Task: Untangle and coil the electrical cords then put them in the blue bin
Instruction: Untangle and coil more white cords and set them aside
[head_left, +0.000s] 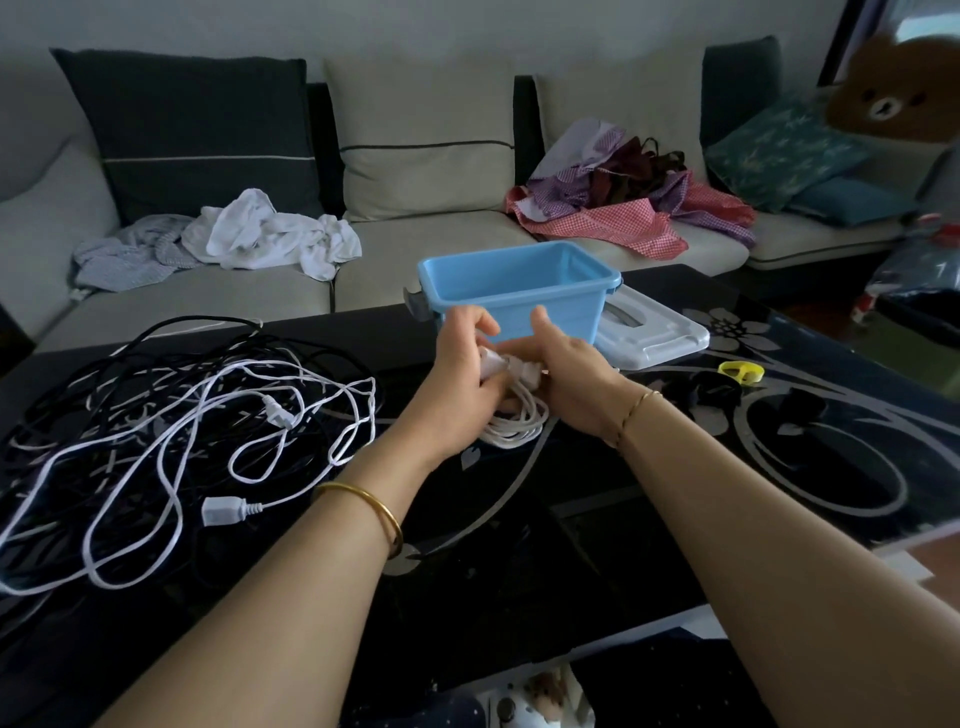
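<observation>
Just in front of the blue bin (545, 312), mid-table, the left hand (465, 364) is curled round the coiled white cord (514, 423) at its plug end, w/ thumb + forefinger pinched together above. The right hand (566, 369) sits right against it, back to the camera, thumb up. Its fingers wrap under the bundle & are mostly hidden, so the exact grip can't be made out, but it's closed on the same cord. Loops hang below both hands; can't tell if they touch the table (519, 519). The bin stands open just behind, near wall partly covered by the hands. A white lid (654, 332) lies flat to its right, part hidden behind it. A tangle of cords (182, 415), black + white, sprawls on the table's left & is cut off at the frame edge; the black ones are hard to trace vs the dark glass. A yellow item (740, 371) farther right is too blurred to ID.
</observation>
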